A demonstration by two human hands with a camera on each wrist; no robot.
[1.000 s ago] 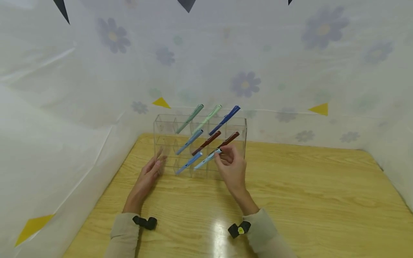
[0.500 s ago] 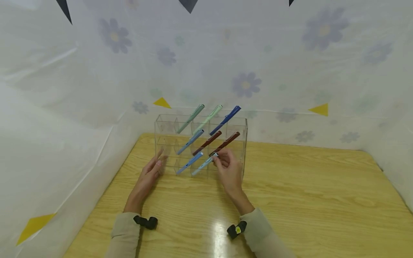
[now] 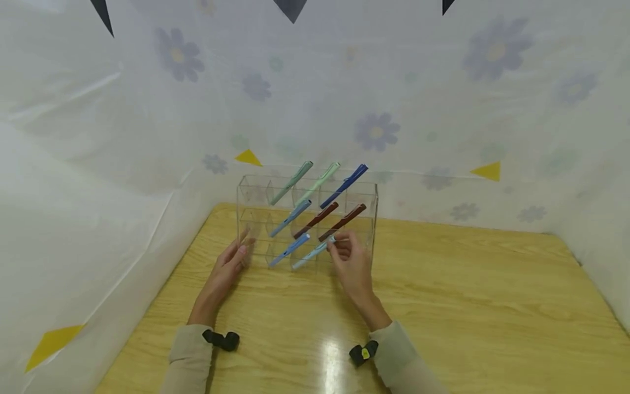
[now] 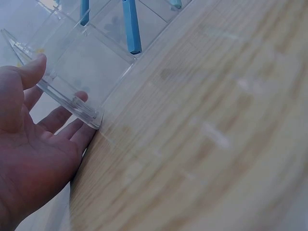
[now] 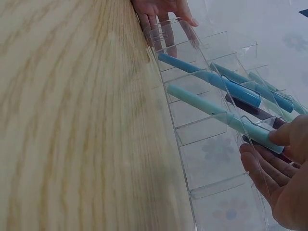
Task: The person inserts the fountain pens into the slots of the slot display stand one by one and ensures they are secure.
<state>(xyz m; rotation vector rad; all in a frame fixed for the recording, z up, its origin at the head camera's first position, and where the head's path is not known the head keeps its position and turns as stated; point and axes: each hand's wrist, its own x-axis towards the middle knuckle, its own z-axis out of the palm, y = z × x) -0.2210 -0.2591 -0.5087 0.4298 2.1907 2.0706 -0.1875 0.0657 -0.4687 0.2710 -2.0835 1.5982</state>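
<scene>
A clear acrylic pen stand [image 3: 372,219] with tiered compartments is on the wooden table, several pens slanting in it. My right hand [image 3: 352,268] pinches the cap end of a pale blue pen [image 3: 311,256], whose lower end sits in the bottom tier. In the right wrist view, the thumb lies on the cap of this pale pen [image 5: 197,102], fingers beneath. At the stand's left side, my left hand [image 3: 227,271] rests with relaxed fingers against the side wall. The left wrist view has these fingers [image 4: 57,118] seen partly through the clear plastic. A mid-blue pen [image 3: 289,250] slants left of the pale one.
The upper tiers hold a grey-green pen [image 3: 291,183], a mint pen [image 3: 319,183], a dark blue pen [image 3: 344,186], another blue pen [image 3: 290,219] and two dark red pens, one [image 3: 343,222] right above my right hand. A flowered white curtain [image 3: 315,98] hangs behind the table [image 3: 467,295].
My right hand has come down slightly with the pale blue pen, whose lower end slid down and left into the bottom tier. The left hand stays at the stand's side.
</scene>
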